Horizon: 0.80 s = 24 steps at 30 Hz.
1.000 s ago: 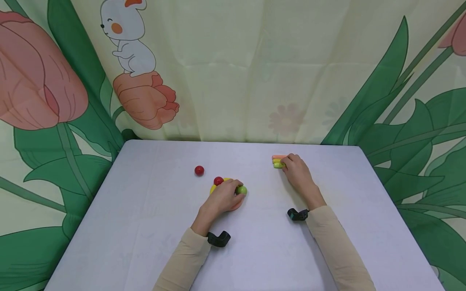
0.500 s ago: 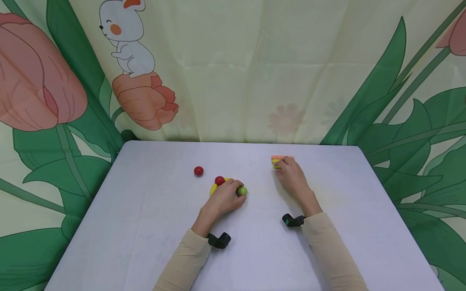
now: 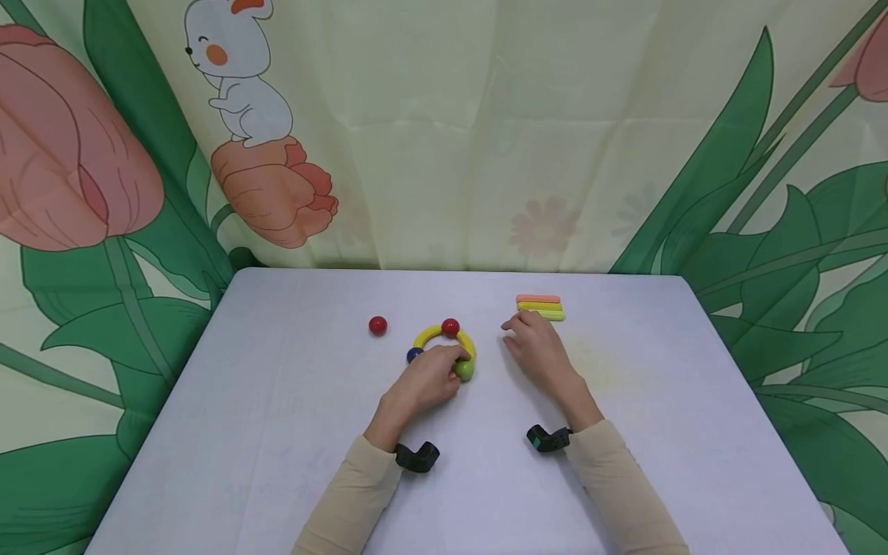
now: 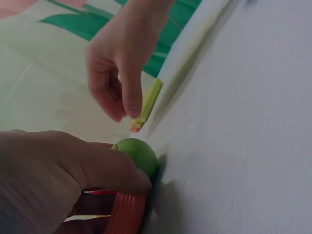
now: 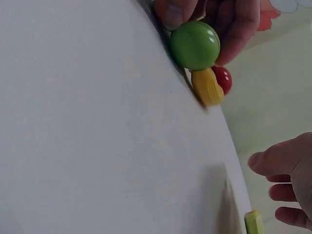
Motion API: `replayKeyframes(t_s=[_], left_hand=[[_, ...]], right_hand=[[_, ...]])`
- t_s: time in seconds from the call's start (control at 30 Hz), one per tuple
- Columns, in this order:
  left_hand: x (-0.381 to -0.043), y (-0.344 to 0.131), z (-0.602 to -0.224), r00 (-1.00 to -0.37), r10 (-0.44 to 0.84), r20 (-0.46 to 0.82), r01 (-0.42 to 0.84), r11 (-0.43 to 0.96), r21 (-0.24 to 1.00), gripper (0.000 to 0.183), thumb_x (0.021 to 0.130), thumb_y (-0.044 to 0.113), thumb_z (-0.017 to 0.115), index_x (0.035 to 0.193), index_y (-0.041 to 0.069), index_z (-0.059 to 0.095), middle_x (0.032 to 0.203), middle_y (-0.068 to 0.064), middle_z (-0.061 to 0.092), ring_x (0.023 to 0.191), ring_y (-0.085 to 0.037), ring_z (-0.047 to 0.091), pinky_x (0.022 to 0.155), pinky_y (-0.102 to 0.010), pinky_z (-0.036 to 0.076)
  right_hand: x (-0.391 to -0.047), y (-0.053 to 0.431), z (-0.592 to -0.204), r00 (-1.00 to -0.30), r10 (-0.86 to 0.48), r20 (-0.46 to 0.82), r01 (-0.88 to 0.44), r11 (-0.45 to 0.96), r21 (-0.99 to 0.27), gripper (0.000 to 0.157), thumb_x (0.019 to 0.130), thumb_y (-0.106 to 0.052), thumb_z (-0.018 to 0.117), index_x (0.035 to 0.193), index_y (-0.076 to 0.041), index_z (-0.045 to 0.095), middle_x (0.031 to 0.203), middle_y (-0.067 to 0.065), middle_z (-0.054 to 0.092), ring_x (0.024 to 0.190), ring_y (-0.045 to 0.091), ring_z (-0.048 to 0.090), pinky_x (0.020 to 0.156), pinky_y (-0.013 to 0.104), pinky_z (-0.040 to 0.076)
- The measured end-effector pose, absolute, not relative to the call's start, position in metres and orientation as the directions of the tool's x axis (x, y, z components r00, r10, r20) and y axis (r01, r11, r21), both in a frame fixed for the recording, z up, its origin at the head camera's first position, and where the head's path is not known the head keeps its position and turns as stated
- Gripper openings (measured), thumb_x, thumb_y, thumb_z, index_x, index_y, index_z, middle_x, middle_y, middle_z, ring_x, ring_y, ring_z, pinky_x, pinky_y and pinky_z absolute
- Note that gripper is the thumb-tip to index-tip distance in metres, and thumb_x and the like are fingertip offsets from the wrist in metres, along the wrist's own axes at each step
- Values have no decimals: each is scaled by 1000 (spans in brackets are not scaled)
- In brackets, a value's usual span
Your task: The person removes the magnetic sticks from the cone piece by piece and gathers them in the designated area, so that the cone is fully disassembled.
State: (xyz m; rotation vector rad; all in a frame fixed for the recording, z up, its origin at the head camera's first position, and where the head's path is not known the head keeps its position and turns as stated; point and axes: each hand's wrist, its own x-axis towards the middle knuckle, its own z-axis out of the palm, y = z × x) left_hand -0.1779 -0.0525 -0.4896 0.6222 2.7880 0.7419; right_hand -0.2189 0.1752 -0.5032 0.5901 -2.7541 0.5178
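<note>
A ring of curved magnetic-looking rods and balls lies on the white table; its yellow curved rod [image 3: 428,334], red ball [image 3: 450,327], blue ball [image 3: 414,354] and green ball [image 3: 464,370] show. My left hand [image 3: 432,378] covers its near side. In the left wrist view the thumb presses by the green ball [image 4: 139,158] and an orange-red curved rod [image 4: 126,214]. Fingers bent loosely, my right hand [image 3: 544,354] hovers over the table with nothing in it. Just beyond it lie several straight rods [image 3: 539,306], coloured orange, yellow and light green, side by side.
A loose red ball [image 3: 378,325] rests to the left of the ring. Behind the table's far edge hangs a curtain [image 3: 444,154] printed with a rabbit, flowers and leaves.
My right hand has let go of the straight rods and drawn back toward the left and nearer. The ring has turned clockwise under my left hand, its red ball moving right.
</note>
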Motion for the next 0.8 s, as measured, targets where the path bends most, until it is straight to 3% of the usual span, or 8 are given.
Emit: replayKeyframes(t_s=[0.2, 0.47, 0.67, 0.8], left_hand=[[-178, -53, -490, -883, 463, -72, 360, 768, 529, 33, 92, -2, 62, 122, 12, 66, 112, 1, 69, 98, -13, 59, 99, -33, 52], [-179, -55, -490, -890, 449, -77, 338, 764, 550, 34, 89, -10, 60, 113, 13, 69, 106, 1, 69, 94, -13, 58, 96, -32, 53], [-178, -58, -485, -892, 443, -91, 327, 770, 548, 35, 89, -11, 60, 116, 10, 70, 111, -2, 70, 98, -15, 59, 99, -34, 52], [-178, -62, -479, -891, 448, -66, 364, 795, 484, 32, 88, -4, 63, 117, 9, 71, 114, -4, 71, 107, -18, 59, 102, -37, 50]], right_hand=[[-210, 163, -502, -857, -389, 338, -485, 830, -275, 22, 85, -13, 79, 107, -9, 74, 103, 5, 67, 99, 23, 61, 91, 38, 54], [-198, 149, -500, -818, -460, 344, -557, 783, -278, 22, 84, -11, 79, 106, -8, 74, 104, 4, 67, 98, 22, 61, 90, 36, 56], [-192, 140, -501, -802, -501, 327, -587, 764, -268, 22, 84, -11, 79, 105, -9, 74, 105, 3, 68, 97, 20, 60, 88, 34, 55], [-188, 135, -502, -807, -508, 302, -585, 759, -286, 21, 84, -13, 79, 104, -10, 74, 106, 3, 68, 97, 19, 60, 88, 33, 55]])
